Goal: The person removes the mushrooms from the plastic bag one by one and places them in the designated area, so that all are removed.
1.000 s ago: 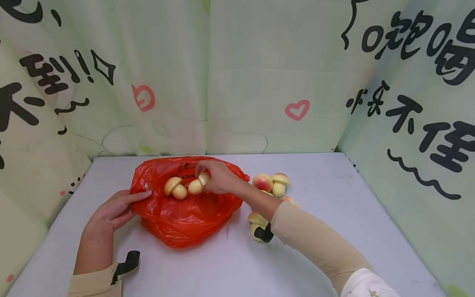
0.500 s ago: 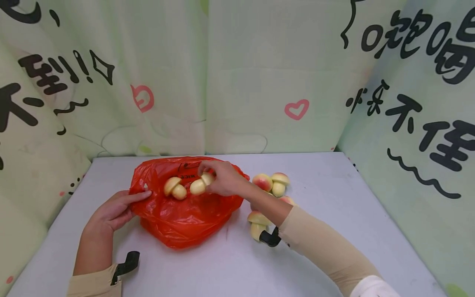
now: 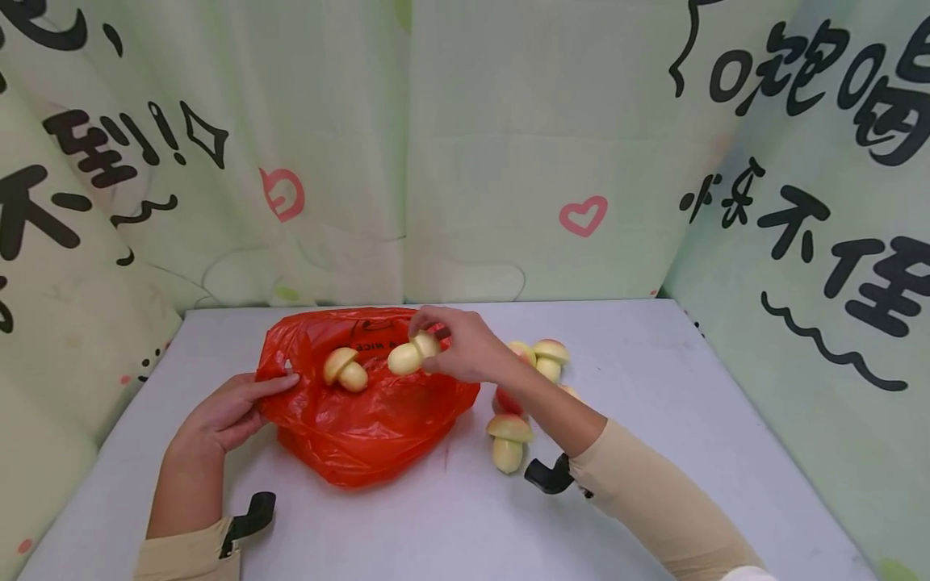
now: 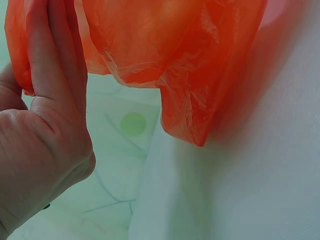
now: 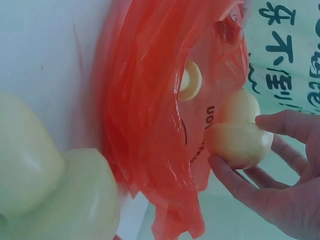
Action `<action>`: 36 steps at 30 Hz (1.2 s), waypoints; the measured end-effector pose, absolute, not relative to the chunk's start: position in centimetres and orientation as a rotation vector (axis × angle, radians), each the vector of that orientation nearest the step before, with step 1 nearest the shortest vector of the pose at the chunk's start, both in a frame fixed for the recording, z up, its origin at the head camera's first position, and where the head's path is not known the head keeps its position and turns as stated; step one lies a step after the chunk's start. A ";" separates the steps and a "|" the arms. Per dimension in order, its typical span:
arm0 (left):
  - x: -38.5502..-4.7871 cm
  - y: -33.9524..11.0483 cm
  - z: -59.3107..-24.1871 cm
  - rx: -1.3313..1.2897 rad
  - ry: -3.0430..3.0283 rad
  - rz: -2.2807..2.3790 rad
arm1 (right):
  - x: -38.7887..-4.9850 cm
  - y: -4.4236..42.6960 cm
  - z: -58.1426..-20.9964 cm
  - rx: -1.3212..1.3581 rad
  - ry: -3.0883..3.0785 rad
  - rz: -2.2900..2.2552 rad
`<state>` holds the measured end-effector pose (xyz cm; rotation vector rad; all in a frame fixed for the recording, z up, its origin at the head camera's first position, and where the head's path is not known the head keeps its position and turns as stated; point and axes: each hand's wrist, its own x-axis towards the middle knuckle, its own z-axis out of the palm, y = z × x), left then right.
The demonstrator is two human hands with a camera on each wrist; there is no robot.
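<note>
A red plastic bag (image 3: 363, 440) lies on its side on the table, its mouth toward me. My left hand (image 3: 234, 410) holds its left edge between thumb and fingers; in the left wrist view the same hand (image 4: 50, 115) has the thin film between them. With fingertips and thumb, my right hand (image 3: 468, 345) pinches a pale mushroom (image 3: 408, 357) over the bag's right part. From the right wrist view, the fingers (image 5: 240, 187) are around the cap of this mushroom (image 5: 239, 142), outside the bag's rim. Another mushroom (image 3: 345, 369) rests on the bag's red film farther left.
Several more mushrooms with reddish caps, such as this one (image 3: 508, 442), are on the white table (image 3: 654, 379) right of the bag, partly behind my right forearm. Black wrist straps (image 3: 550, 474) stick out near both sleeves. Printed curtains (image 3: 501, 161) surround the table.
My right hand has shifted to the right, carrying the pinched mushroom toward the bag's right edge. The forearm uncovers more of the mushroom in front. My left hand keeps its place on the bag.
</note>
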<state>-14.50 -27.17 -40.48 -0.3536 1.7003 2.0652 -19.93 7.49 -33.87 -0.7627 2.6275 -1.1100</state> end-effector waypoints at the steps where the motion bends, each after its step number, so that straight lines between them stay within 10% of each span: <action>1: -14.5 -27.2 -40.5 -0.355 1.700 2.065 | -19.8 7.7 -33.8 -0.756 2.631 -1.115; 36: -14.6 -27.2 -40.6 -0.402 1.673 2.077 | -18.1 17.9 -33.0 -0.676 2.685 -1.275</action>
